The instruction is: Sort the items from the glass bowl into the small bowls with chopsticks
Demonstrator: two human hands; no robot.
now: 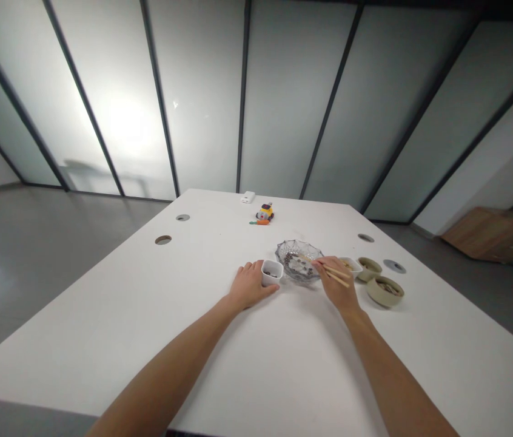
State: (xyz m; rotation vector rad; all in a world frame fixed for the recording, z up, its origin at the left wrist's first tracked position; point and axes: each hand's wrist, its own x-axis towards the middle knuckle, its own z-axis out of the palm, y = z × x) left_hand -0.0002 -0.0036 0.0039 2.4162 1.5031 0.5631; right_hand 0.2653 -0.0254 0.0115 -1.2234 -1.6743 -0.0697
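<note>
My left hand (249, 285) is wrapped round a small white cup (271, 272) standing on the table, with a few dark bits inside it. In my right hand (337, 284) is a pair of wooden chopsticks (337, 274), their tips reaching over a clear glass bowl (299, 278). Small dark pieces lie on the bottom of that bowl. The chopstick tips are too small to tell whether they pinch anything. Just beyond my right hand stands a white bowl (355, 267) with pale contents, partly hidden by the hand.
Two olive-green bowls, a nearer one (384, 292) and a farther one (369, 269), stand on the right. Farther back on the white table (184, 291) are a yellow toy car (265, 212), a toy carrot (260, 223) and a white box-shaped device (248, 197). Round holes (163, 240) pierce the tabletop.
</note>
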